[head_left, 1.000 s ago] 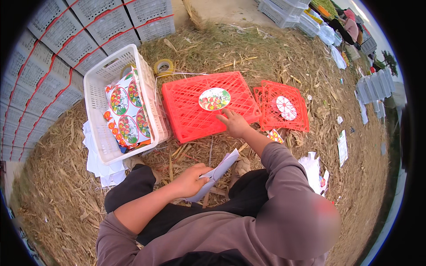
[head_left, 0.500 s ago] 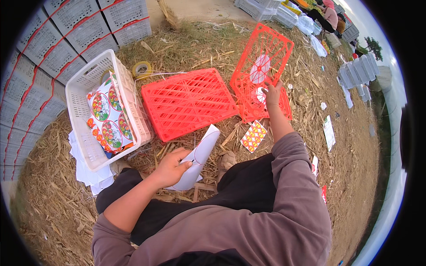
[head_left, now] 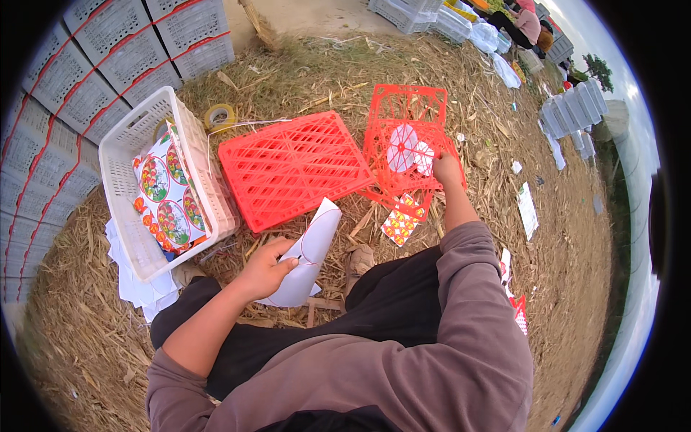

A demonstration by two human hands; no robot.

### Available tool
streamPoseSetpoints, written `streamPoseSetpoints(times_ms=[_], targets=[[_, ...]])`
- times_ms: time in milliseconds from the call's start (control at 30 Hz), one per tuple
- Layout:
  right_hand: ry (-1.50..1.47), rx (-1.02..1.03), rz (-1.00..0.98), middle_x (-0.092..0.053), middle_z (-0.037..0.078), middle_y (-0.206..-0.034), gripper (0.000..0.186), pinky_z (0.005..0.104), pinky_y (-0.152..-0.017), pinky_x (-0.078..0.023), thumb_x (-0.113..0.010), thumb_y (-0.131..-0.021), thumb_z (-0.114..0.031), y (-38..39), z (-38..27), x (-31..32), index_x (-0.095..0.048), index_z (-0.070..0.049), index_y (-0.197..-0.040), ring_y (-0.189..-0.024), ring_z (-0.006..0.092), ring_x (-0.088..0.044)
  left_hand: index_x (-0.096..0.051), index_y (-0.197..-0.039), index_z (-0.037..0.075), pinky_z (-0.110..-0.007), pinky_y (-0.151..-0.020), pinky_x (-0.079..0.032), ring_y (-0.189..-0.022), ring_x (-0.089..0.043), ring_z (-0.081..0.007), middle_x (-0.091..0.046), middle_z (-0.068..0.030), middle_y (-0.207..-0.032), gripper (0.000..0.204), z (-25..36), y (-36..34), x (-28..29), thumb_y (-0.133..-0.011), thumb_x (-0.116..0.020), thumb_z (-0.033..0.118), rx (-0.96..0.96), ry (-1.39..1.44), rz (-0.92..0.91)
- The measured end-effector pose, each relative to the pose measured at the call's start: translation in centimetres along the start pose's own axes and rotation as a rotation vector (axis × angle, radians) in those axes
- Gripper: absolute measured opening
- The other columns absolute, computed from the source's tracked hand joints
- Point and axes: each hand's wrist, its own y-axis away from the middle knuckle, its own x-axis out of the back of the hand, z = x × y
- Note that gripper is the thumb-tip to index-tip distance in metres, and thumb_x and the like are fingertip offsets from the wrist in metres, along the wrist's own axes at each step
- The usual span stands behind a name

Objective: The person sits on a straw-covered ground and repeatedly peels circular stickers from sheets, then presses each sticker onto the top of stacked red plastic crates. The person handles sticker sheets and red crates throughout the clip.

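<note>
My left hand (head_left: 265, 273) is closed on a curled white sheet (head_left: 314, 241) that stands up between my knees, a round outline showing on it. At the right, my right hand (head_left: 448, 171) grips the right edge of a red plastic lattice panel (head_left: 407, 159), its fingers partly hidden. Behind it shows another red lattice section; I cannot tell whether it is a separate panel. White oval pieces show through the lattice. Left of this lies a stack of red lattice panels (head_left: 295, 169). A sheet of yellow and red stickers (head_left: 400, 229) lies partly under the held panel's near edge.
A white crate (head_left: 137, 248) at the left holds printed fruit-label sheets (head_left: 163, 186). Beside it lies a tape roll (head_left: 219, 117). Strapped grey crates (head_left: 119, 50) are stacked far left. Dry stalks cover the ground. A person (head_left: 524, 29) sits at the far right near clear crates (head_left: 574, 108).
My right hand has moved down toward me, and the red lattice panel has tilted from standing high to a lower position. My left hand still holds the curled sheet.
</note>
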Motion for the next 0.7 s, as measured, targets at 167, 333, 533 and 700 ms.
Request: streamPoseSetpoints(times_ms=[167,333,533,700], targets=[[-0.127,-0.065,0.233,-0.077,0.024,-0.101,0.034,0.0497,-0.083,-0.06,-0.065,-0.093,-0.024,-0.1,1.7,3.4,-0.075,-0.001,-0.116,-0.093,0.0398,-0.077,-0.068,-0.132,0.001,-0.04,-0.101,-0.05,-0.112,-0.066,-0.0242,-0.069,-0.0123,-0.119,0.032,0.5,-0.4,0.6,-0.101,-0.063,0.006,0.062,0.131,0.0],[-1.09,-0.452,0.289,-0.074,0.017,-0.105,0.044,0.04,-0.057,-0.062,-0.073,-0.095,-0.015,0.6,4.9,2.6,-0.063,0.005,-0.132,-0.081,0.0301,-0.077,-0.066,-0.136,-0.002,-0.034,-0.095,-0.057,-0.107,-0.071,-0.0154,-0.074,-0.0091,-0.121,0.034,1.3,-0.2,1.8,-0.102,-0.062,0.004,0.217,0.572,0.016],[-0.527,0.175,-0.267,-0.051,0.011,-0.162,0.084,0.0476,-0.111,-0.048,-0.079,-0.095,-0.042,5.5,-7.0,3.8,-0.042,-0.01,-0.163,-0.14,0.0275,-0.056,-0.072,-0.124,-0.003,-0.032,-0.085,-0.06,-0.095,-0.073,-0.0138,-0.077,-0.0072,-0.109,0.031,2.1,-0.3,3.8,-0.098,-0.075,0.013,0.188,0.579,0.083],[-0.676,0.787,-1.052,-0.062,0.015,-0.149,0.081,0.0415,-0.113,-0.047,-0.09,-0.084,-0.03,19.8,-18.5,-0.9,-0.054,-0.003,-0.152,-0.136,0.0245,-0.058,-0.076,-0.119,-0.001,-0.03,-0.079,-0.059,-0.091,-0.073,-0.0115,-0.078,-0.0061,-0.103,0.028,2.2,-0.8,5.7,-0.097,-0.079,0.015,0.174,0.545,0.029]])
